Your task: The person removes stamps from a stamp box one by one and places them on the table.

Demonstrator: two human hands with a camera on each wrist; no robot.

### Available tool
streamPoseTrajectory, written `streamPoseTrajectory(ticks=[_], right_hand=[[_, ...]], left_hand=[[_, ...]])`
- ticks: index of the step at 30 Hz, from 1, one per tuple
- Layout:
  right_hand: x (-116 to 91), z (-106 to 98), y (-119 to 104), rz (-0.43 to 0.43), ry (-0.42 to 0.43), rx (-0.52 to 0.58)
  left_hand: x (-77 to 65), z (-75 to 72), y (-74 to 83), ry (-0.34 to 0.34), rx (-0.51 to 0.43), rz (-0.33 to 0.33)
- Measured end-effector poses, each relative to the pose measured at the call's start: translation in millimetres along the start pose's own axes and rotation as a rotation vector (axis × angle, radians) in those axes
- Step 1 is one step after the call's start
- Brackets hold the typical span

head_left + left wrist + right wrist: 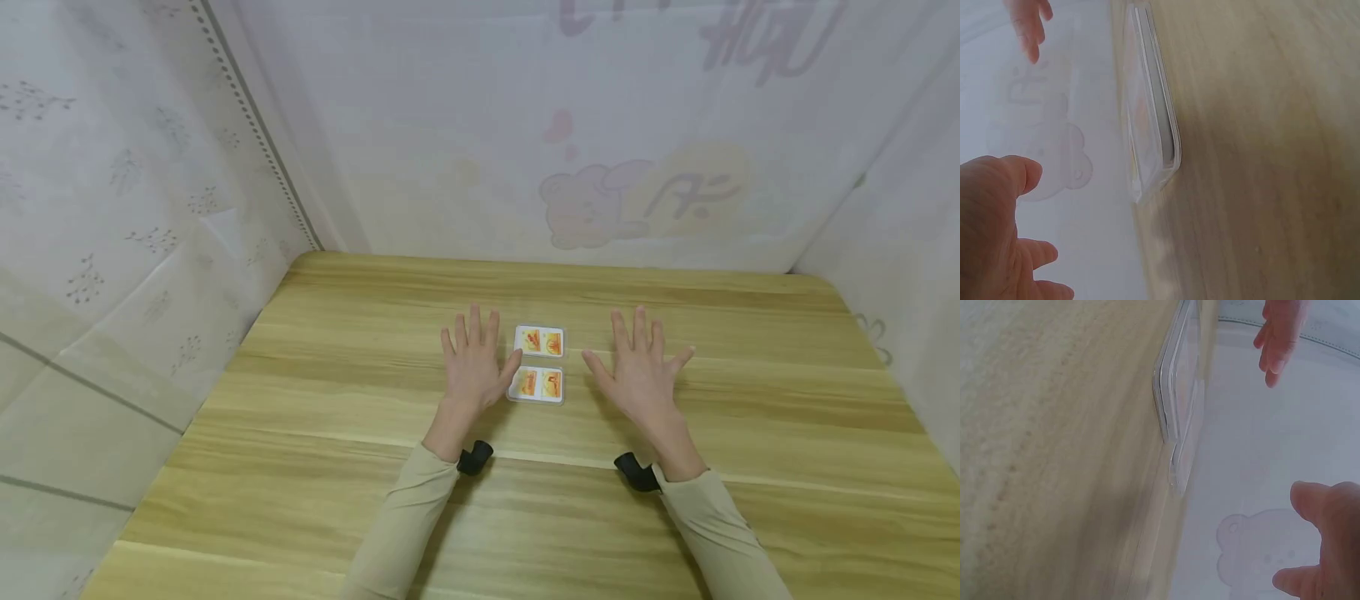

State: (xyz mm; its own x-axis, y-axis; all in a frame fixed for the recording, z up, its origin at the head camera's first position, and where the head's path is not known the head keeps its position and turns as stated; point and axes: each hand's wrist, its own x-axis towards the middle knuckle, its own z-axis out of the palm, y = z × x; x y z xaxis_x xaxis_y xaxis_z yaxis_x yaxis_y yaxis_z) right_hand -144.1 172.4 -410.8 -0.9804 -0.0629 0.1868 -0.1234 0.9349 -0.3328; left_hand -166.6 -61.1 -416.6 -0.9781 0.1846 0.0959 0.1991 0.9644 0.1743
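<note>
Two clear flat cases with orange-and-white picture cards lie on the table, one behind the other: the far card case [540,341] and the near card case [537,385]. My left hand [474,367] is spread just left of them, its thumb over the near case's left edge in the head view. To their right, apart from both, my right hand [643,375] hovers with fingers spread. Neither hand holds anything. From the left wrist the near case [1150,106] shows edge-on, beyond the left thumb. The right wrist view shows both cases, the nearer-looking one [1179,375] largest.
A wood-grain table [360,500] spreads under everything. White printed cloth [420,125] hangs behind its far edge, and more patterned cloth [112,208] hangs along the left. Black wrist mounts [476,458] stick out by both sleeves.
</note>
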Motion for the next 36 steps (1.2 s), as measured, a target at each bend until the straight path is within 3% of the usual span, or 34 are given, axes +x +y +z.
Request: streamPoseTrajectory(ticks=[15,36], right_hand=[[2.0,-0.5,-0.5,0.007,-0.006,0.003],[2.4,3.0,-7.7,-0.085,0.054,-0.003]], left_hand=[[-0.8,1.5,-2.8,-0.009,-0.069,0.019],[-6.0,-5.2,-18.3,-0.035,-0.302,0.156]])
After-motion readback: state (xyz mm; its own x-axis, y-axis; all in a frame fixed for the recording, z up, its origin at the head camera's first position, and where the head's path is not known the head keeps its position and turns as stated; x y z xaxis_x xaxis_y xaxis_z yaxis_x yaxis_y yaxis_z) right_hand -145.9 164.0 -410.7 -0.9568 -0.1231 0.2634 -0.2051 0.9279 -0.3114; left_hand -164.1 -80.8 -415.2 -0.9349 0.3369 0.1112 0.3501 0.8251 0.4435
